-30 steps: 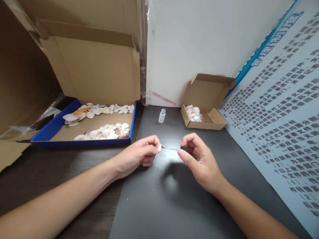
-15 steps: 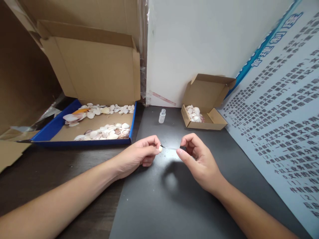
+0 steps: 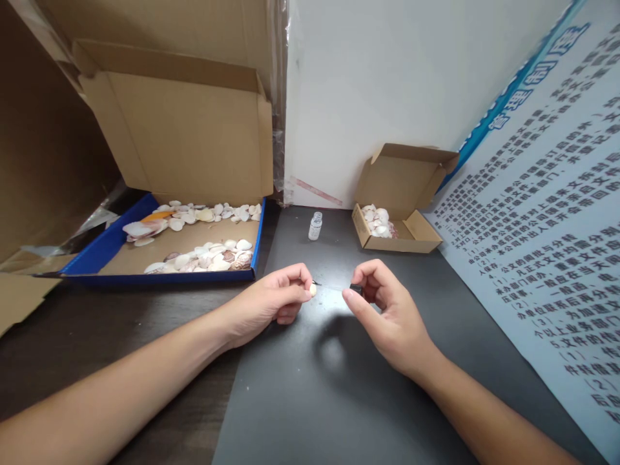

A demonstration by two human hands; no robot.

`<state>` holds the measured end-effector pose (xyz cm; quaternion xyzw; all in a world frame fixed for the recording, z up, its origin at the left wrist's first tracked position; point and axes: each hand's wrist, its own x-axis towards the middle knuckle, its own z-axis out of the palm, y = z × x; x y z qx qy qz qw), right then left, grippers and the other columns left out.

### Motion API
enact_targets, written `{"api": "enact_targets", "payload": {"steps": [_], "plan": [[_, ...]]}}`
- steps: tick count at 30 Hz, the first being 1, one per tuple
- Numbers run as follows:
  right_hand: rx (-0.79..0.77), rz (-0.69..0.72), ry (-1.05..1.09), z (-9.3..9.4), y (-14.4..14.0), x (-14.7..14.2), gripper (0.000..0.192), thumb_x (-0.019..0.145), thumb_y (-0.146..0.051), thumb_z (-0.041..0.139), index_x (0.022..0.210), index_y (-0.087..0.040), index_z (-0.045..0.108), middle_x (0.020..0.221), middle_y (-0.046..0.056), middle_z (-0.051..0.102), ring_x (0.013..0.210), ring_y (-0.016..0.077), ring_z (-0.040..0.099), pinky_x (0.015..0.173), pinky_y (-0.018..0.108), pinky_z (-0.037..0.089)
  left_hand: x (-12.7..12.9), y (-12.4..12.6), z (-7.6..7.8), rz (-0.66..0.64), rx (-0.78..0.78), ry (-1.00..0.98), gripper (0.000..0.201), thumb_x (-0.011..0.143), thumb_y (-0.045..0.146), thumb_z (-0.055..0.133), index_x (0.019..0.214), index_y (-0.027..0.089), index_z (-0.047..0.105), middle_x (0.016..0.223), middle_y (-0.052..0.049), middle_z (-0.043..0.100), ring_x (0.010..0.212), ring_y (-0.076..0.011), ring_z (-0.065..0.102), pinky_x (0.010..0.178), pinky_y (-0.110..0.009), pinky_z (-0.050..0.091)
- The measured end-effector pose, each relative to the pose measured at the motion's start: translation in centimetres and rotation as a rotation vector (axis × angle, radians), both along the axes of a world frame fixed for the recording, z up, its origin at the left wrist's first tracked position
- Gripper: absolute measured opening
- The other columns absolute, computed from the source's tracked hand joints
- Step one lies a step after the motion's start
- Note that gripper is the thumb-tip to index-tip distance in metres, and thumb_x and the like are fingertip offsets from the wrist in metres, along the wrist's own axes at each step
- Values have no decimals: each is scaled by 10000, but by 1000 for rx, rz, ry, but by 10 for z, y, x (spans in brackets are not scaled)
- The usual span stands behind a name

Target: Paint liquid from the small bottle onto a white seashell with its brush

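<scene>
Closest in, both forearms rest on the dark table (image 3: 339,400), with the left hand (image 3: 271,303) pinching a tiny pale shell (image 3: 312,290) at its fingertips and the right hand (image 3: 387,310) just beside it, thumb and forefinger nipped onto the small black cap (image 3: 356,288) of a thin brush whose fine tip reaches over to touch the shell. Past the hands there's a little clear bottle (image 3: 315,225) standing upright, roughly between them but further out. A small cardboard box (image 3: 397,223) of shells sits beyond the right hand, and a big blue-edged box (image 3: 165,248) of shells sits off past the left one.
</scene>
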<state>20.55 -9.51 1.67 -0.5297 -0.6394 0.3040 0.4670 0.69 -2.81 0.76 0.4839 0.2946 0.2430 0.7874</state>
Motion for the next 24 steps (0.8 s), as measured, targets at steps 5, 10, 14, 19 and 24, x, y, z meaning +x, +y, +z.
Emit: {"api": "enact_targets", "payload": {"steps": [5,10,14,19,24], "plan": [[0,10,67,-1,2,0,125,891,-281,592,867,-234,478,700,-50,453,574,116,428,516,253,364,0,-1,1,10,-2,2,197,793,238,688,792,192,497,608,84,366,491,-50,264,480,-206,193],[-11,-36,35,-1,2,1,138,877,-278,608,862,-234,478,672,-59,436,569,117,413,523,255,361,0,-1,0,5,18,16,168,805,228,666,788,187,504,613,80,366,503,-51,269,483,-207,201],[-19,34,74,-1,1,2,116,882,-271,589,866,-234,480,693,-58,434,575,114,413,519,253,354,0,0,-2,-2,35,14,156,821,216,652,804,188,499,622,82,368,505,-50,264,482,-209,199],[2,-7,25,0,0,1,135,867,-245,613,864,-235,479,686,-61,434,580,116,408,526,251,358,0,1,-5,-9,74,27,150,841,209,641,804,186,497,640,80,382,514,-49,279,485,-206,220],[6,58,43,0,0,1,116,872,-244,594,857,-234,479,670,-67,425,563,110,404,514,245,343,0,1,-6,-27,109,39,156,842,216,642,806,188,493,647,85,383,503,-44,261,477,-206,218]]}}
